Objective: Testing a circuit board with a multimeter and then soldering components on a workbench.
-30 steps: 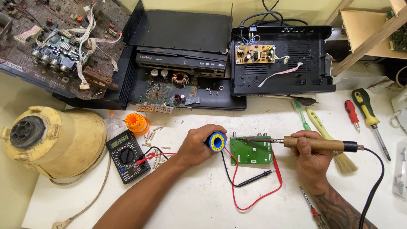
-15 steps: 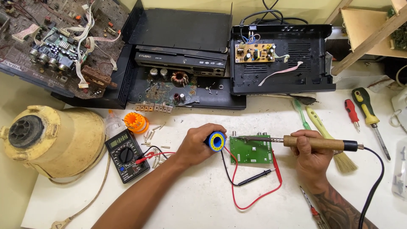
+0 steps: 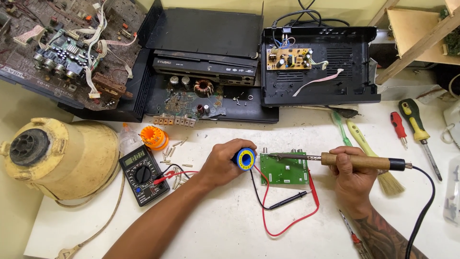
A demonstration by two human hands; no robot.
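Between the left fingers (image 3: pixel 229 152) and the right fingers (image 3: pixel 346 158) lies the green board (image 3: pixel 286 172), with the iron (image 3: pixel 335 159) stretched above it, so the gap there is shut. Below both, red and black leads (image 3: pixel 287 211) loop over the table (image 3: pixel 215 230) (a low snag, nothing tall); past them the top is bare. Left of the left fingers sit loose screws (image 3: pixel 172 154), the meter (image 3: pixel 143 174) and a big yellow housing (image 3: pixel 62 158). Right of the right fingers, just beside them, a brush (image 3: pixel 378 165); farther out, screwdrivers (image 3: pixel 417 129). Beyond both, black chassis (image 3: pixel 316 64) wall off the far edge.
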